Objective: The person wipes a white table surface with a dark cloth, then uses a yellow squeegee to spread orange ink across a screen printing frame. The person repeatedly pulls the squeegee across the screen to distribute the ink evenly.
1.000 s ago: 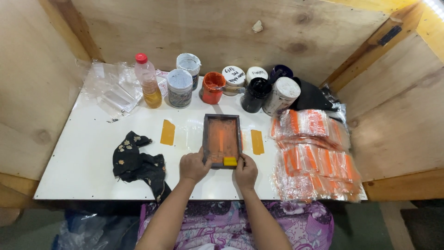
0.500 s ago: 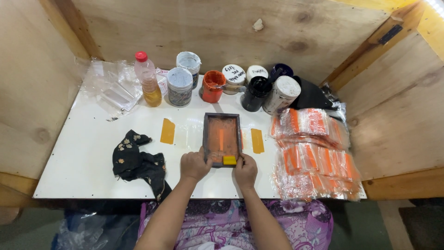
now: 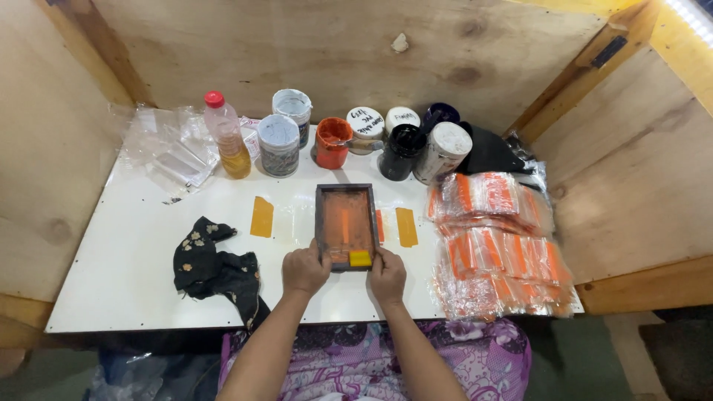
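**Small printing frame held at the middle of the desk**

We see a dark rectangular frame (image 3: 345, 225) with an orange-stained mesh lying flat on the white desk (image 3: 134, 252), at centre frame. Our left hand (image 3: 304, 269) grips its lower left corner, fingers clenched on the rim; our right hand (image 3: 388, 275) grips the lower right corner. A yellow block (image 3: 360, 258) sits inside the near edge. Orange packets (image 3: 497, 238) are stacked at right.
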